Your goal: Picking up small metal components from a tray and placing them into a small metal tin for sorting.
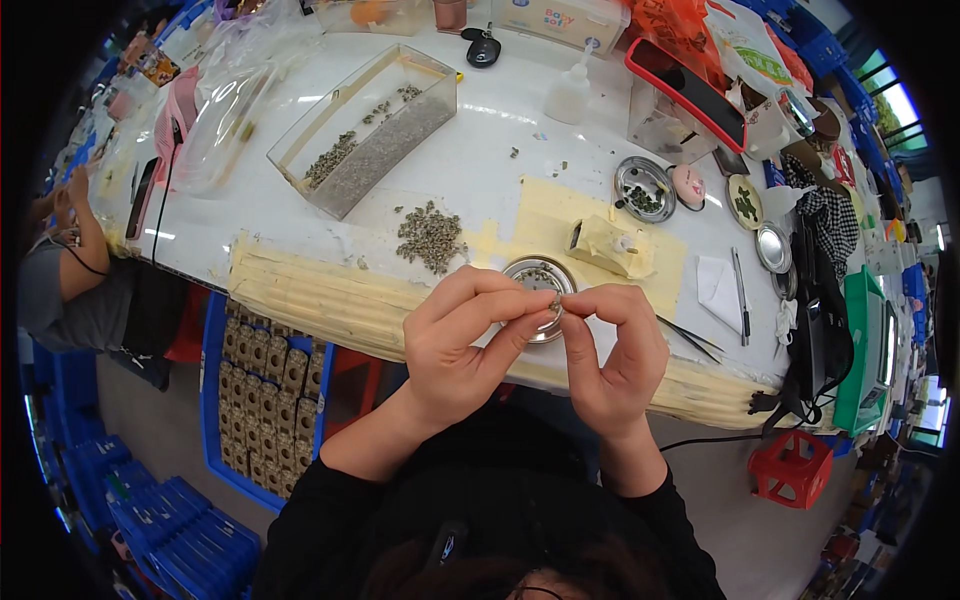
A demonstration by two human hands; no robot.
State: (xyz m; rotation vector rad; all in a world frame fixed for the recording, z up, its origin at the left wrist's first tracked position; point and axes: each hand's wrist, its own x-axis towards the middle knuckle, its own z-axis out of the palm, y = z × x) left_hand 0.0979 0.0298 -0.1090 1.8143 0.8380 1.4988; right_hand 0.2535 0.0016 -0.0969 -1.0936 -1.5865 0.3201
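Over a round metal dish at the table's front edge, my left hand and my right hand meet, thumbs and forefingers pinched. Between the fingertips is a tiny greyish metal-looking part, mostly covered, its exact kind too small to make out. More small pieces lie inside the dish. To the left of it spreads a pile of small greyish parts. Behind the dish, slightly right, sits a block wrapped in yellowish tape. Black tweezers rest beyond my right hand.
A clear box holds more small parts. Farther back stand a white squeeze bottle and a red-cased phone. Another metal dish contains dark bits. Yellowish padding lines the front edge; a blue crate stands below. Someone sits far left.
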